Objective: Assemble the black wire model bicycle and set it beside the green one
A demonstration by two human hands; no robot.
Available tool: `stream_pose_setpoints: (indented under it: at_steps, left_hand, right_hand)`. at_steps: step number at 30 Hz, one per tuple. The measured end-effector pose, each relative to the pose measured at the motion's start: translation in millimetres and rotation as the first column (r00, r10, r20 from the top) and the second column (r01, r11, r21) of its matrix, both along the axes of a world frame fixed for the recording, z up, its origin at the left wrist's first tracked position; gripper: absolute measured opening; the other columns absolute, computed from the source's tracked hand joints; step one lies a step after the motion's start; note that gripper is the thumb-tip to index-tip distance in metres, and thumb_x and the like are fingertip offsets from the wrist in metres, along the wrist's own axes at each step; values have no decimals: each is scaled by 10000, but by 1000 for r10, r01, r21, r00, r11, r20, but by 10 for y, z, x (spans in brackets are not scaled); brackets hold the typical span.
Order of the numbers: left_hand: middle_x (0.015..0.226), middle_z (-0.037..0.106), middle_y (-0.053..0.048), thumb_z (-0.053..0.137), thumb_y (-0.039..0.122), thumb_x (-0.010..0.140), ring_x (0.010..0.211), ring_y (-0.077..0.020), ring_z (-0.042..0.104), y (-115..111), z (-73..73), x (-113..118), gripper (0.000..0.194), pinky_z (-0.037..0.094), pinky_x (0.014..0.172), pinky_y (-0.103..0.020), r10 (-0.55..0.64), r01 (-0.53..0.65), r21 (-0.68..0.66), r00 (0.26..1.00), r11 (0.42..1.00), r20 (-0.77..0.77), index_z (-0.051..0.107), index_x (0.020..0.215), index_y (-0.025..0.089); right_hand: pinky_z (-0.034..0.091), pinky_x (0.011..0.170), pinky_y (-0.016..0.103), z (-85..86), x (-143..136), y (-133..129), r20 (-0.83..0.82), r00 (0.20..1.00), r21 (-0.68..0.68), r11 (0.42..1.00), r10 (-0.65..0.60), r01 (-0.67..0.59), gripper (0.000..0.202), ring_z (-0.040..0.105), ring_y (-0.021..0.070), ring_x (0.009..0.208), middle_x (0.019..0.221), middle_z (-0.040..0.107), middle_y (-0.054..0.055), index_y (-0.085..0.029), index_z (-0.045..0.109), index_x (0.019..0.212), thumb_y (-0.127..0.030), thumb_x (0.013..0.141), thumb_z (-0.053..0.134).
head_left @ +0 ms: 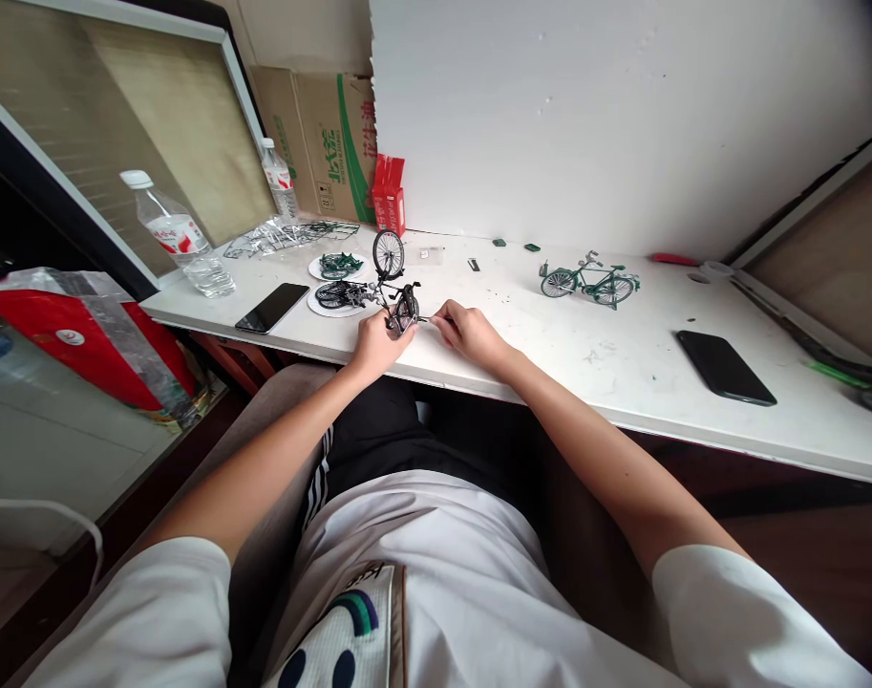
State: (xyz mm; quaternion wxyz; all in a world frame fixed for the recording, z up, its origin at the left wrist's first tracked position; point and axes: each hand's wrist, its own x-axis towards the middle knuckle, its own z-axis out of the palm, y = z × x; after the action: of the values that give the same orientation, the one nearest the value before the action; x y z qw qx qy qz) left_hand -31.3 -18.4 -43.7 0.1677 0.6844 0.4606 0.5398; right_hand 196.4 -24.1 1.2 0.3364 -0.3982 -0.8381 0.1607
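Note:
My left hand (384, 339) is closed around the lower part of a black model bicycle (388, 256), which is tipped up with one wheel raised toward the back. Close by on the right, my right hand (468, 330) pinches a small thin piece against or beside the bicycle's nearer wheel; I cannot make out what it is. Just left of the bicycle, black model parts (339, 294) lie on a white round plate. Behind them, green model parts (340, 265) rest on a second white round. A green model bicycle (589, 282) stands upright farther right.
A dark phone (272, 308) lies left of the plates, and a black phone (726, 367) at the right. Two water bottles (181, 234), clear wrapping, a red box (389, 196) and a cardboard box (328, 143) stand at the back left. Small scraps dot the white table (542, 368).

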Motion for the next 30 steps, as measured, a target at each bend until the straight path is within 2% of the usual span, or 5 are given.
stream_pose_setpoints:
  at_steps: [9,16,23,26,30]
  left_hand:
    - [881,818,-95,850,351,846,736,-226,745,-49,55,12,237,617,734,-325,4,-3,10,1000,1000,-29,756,986,183]
    - [903,812,-97,807,358,896,777,-229,741,-49,16,-8,208,617,801,-336,20,-15,59,995,998,-98,748,994,184]
    - [877,806,-106,807,354,892,773,-236,733,-52,26,-12,191,612,825,-352,37,-28,83,992,996,-117,745,934,178]
    - [884,818,-110,823,357,869,772,-241,748,-43,45,8,205,620,797,-349,22,-19,37,995,999,-93,752,940,178]
    - [892,826,-93,829,353,840,747,-227,754,-19,104,25,230,628,762,-335,-33,31,-40,999,999,-33,760,969,176]
  right_hand:
    - [471,694,339,40,-50,-65,-33,998,-52,998,-46,45,410,621,224,640,686,685,43,-238,570,967,-601,1123,462]
    - [427,594,321,-8,-82,-34,-154,986,-211,977,-57,24,477,505,179,539,571,591,-18,-239,563,943,-693,1075,502]
    - [410,559,311,3,-101,-45,-250,968,-382,921,-20,-80,527,451,152,463,524,542,-52,-249,516,947,-765,1051,512]
    - [419,588,312,34,-73,-14,-196,980,-334,942,-29,-39,488,475,155,500,560,577,-35,-231,562,949,-705,1064,526]
    - [445,682,329,94,39,86,-85,993,-147,987,-85,71,414,576,188,668,761,710,47,-202,649,893,-564,1070,554]
